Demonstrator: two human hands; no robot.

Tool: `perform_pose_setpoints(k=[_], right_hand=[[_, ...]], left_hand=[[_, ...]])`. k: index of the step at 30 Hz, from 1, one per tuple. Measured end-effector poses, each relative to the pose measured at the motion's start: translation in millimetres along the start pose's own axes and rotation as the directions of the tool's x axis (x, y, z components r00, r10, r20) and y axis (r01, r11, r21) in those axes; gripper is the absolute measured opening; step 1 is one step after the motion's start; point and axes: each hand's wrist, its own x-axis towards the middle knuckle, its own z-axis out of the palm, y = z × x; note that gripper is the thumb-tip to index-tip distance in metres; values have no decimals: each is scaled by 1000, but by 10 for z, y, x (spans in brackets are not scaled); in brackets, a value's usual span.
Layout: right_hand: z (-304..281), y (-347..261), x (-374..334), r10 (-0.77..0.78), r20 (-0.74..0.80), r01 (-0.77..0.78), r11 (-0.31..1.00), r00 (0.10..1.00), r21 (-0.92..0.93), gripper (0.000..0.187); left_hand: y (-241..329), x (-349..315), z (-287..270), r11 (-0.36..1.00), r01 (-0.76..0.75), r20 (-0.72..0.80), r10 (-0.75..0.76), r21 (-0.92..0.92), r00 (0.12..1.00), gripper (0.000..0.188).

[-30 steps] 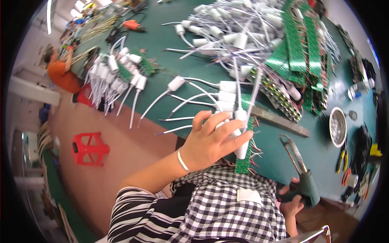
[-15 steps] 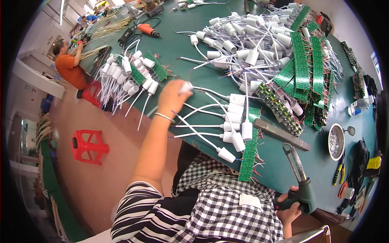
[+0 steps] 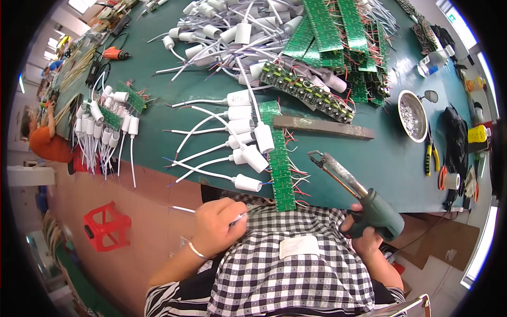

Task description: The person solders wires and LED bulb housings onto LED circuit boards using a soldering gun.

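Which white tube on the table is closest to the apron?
The lowest tube in the row beside the green board; the others lie farther from the apron.

On the worktop (image 3: 338,179) we see a clear bottle (image 3: 434,62), a metal bowl (image 3: 421,117), yellow-and-black pliers (image 3: 428,159) and an orange tool (image 3: 113,53). A red stool (image 3: 100,223) stands on the floor (image 3: 150,222); a person in orange (image 3: 47,145) is well apart from us.

Bright daylight, strong fisheye bend, black corners
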Motion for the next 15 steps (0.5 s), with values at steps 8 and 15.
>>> perform_pose_setpoints(k=[8, 15], right_hand=[[-96, 54, -175, 55, 50, -58, 996, 997, 70, 74], [-86, 65, -215, 58, 65, -62, 996, 996, 64, 60]], left_hand=[[113, 264, 326, 999, -28, -203, 31, 21, 979, 9], [137, 324, 375, 990, -53, -304, 92, 134, 948, 11]])
